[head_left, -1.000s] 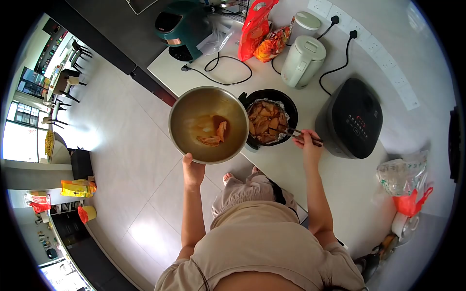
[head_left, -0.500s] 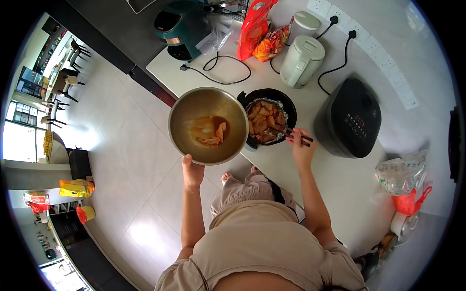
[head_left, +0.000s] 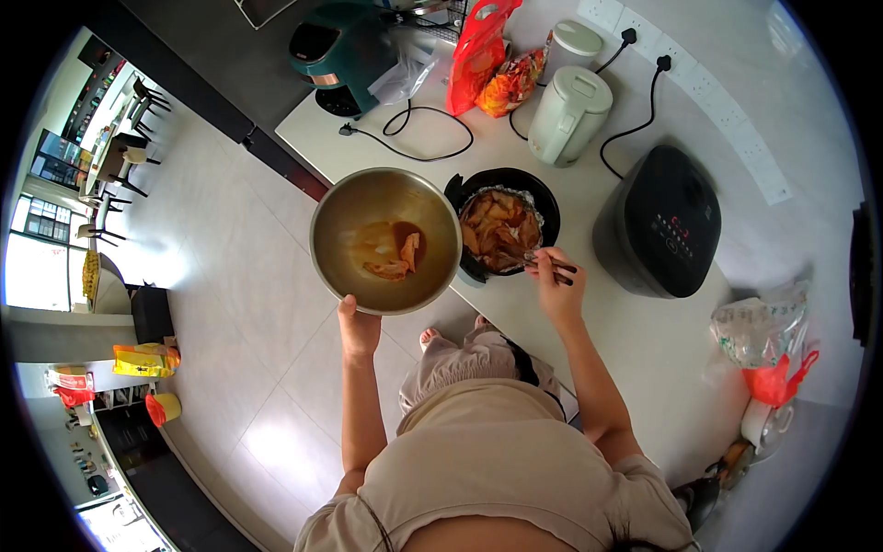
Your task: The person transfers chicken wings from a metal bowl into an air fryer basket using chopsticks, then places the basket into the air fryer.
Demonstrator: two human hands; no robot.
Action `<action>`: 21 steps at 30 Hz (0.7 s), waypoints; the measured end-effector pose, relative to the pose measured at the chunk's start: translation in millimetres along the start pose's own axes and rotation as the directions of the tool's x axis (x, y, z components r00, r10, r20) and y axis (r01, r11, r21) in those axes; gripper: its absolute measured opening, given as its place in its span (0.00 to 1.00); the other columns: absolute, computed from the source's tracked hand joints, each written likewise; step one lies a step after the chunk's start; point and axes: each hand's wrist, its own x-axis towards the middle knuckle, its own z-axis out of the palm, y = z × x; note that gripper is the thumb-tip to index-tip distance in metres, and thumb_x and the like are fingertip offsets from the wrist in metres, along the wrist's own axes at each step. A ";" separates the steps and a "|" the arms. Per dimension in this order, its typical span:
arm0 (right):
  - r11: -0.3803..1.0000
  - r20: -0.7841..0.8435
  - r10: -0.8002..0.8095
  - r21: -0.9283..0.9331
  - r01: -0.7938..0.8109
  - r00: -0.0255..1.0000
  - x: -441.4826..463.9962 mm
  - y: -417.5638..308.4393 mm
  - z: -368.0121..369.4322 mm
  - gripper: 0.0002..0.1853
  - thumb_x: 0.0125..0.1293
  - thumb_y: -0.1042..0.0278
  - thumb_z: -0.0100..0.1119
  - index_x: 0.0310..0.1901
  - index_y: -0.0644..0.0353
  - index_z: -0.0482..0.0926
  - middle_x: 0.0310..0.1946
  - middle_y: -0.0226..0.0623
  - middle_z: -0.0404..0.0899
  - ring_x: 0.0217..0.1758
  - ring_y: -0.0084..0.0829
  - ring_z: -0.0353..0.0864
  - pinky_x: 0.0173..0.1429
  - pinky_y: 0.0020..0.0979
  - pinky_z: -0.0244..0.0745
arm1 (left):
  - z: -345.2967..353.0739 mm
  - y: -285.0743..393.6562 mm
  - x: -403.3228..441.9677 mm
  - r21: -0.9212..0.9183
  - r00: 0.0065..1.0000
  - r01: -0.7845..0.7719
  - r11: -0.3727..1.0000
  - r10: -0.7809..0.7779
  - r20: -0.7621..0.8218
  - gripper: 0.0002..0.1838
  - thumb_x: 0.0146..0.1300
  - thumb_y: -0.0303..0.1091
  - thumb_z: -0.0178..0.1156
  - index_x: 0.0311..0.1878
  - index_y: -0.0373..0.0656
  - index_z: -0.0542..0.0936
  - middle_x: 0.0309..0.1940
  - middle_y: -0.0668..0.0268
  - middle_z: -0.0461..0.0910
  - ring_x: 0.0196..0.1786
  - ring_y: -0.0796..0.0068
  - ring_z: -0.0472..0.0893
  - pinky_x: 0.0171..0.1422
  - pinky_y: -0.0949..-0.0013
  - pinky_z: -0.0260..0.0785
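My left hand [head_left: 360,328] grips the near rim of a metal mixing bowl [head_left: 336,207], thumb over the edge. Inside the bowl lie a couple of pieces of marinated meat [head_left: 405,258] in brown sauce. My right hand [head_left: 558,285] is closed around dark chopsticks [head_left: 549,266], whose tips reach into a black air fryer basket [head_left: 549,204]. Foil lines this basket, and many brown marinated meat pieces [head_left: 497,225] fill it. The bowl is held just left of the basket, tilted a little, at the counter's edge.
A black rice cooker [head_left: 658,221] stands right of the basket. Behind are a pale green kettle [head_left: 570,115], a red bag [head_left: 480,55] and a dark green air fryer body [head_left: 345,60]. A loose cable [head_left: 428,158] lies on the white counter [head_left: 635,368].
The bowl has shifted slightly left. My right hand has moved a little left, bringing the chopsticks further over the meat in the basket.
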 end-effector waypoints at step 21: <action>0.999 -0.057 -0.010 -0.034 0.008 0.998 26.9 13.4 -14.4 0.10 0.68 0.68 0.52 0.38 0.68 0.78 0.25 0.37 0.80 0.29 0.27 0.84 0.32 0.22 0.77 | -4.4 0.5 -3.5 -0.037 1.000 0.003 0.999 -0.004 -0.028 0.43 0.49 0.57 0.63 0.63 0.40 0.65 0.62 0.62 0.67 0.64 0.66 0.66 0.66 0.60 0.58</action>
